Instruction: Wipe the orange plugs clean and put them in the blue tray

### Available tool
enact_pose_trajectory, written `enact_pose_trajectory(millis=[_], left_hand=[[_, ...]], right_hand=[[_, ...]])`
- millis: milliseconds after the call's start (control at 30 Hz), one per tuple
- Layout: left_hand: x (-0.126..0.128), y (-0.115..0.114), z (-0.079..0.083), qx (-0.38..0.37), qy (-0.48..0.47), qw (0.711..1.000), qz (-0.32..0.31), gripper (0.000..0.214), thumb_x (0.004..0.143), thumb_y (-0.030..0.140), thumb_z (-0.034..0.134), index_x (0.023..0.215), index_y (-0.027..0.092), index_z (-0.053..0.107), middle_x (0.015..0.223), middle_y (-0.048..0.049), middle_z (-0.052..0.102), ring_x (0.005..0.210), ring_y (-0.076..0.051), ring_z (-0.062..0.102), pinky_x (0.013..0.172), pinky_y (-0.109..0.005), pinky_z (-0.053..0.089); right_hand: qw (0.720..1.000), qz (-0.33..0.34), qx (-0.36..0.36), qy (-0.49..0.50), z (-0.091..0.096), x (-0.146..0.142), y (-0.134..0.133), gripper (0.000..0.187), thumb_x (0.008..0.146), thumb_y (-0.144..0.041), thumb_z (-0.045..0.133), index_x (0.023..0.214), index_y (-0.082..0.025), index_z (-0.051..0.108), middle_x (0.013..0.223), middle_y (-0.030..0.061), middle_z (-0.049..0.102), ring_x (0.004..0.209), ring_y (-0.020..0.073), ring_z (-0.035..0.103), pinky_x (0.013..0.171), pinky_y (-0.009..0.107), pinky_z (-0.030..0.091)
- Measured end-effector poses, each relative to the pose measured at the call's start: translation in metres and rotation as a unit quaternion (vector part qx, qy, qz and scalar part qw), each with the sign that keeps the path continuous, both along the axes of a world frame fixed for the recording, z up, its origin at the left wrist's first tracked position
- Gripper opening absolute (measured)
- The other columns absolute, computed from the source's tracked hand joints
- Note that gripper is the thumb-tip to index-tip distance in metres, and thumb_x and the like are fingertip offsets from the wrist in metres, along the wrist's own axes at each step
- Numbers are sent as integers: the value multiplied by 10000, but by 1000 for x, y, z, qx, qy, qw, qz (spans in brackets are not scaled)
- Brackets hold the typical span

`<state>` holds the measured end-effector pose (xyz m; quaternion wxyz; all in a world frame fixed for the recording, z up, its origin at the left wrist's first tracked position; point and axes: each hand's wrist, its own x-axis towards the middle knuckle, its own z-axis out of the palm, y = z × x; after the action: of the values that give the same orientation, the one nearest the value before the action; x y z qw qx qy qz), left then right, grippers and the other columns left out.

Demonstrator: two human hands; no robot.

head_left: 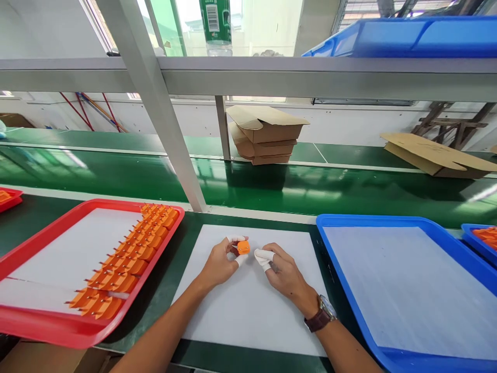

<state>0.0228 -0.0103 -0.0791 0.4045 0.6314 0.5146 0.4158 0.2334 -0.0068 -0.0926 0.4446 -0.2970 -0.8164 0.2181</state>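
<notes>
My left hand [222, 263] holds a small orange plastic part [243, 247] between thumb and fingertips, over a white sheet [248, 316]. Just to its right, apart from the part, is my right hand [282, 269], its thumb and forefinger pinched together. Whether anything is in that pinch is too small to tell. White finger covers sit on the thumb and a fingertip of both hands. On the left, a red tray [176, 223] lined with white paper bears rows of similar orange parts [128, 264] with dark pins sticking out.
At right lies a blue tray [373, 220] lined with white paper, with a smaller blue tray of orange pieces [487, 237] beyond it. A slanting metal post [155, 103] rises behind the sheet. A green conveyor belt [264, 184] and stacked cardboard boxes [267, 135] are farther back.
</notes>
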Motion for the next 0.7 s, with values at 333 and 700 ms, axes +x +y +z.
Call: enact_pose_trajectory(millis=[333, 700], left_hand=[[6, -5, -3, 42, 55, 998, -4, 319, 807, 265, 642, 1112, 233, 552, 1169, -50, 689, 817, -154, 671, 794, -347, 579], [9, -6, -3, 33, 62, 997, 13, 330, 754, 214, 677, 1073, 227, 595, 1008, -15, 711, 751, -146, 648, 741, -328, 585]], right_hand=[[1000, 13, 2, -6, -2, -1, -1, 272, 922, -71, 465, 1093, -235, 598, 1004, 80, 580, 869, 197, 557, 685, 331, 495], [999, 25, 15, -22, -1, -4, -4, 344, 880, -30, 445, 1119, -227, 596, 1040, 93, 601, 919, 208, 582, 741, 355, 538]])
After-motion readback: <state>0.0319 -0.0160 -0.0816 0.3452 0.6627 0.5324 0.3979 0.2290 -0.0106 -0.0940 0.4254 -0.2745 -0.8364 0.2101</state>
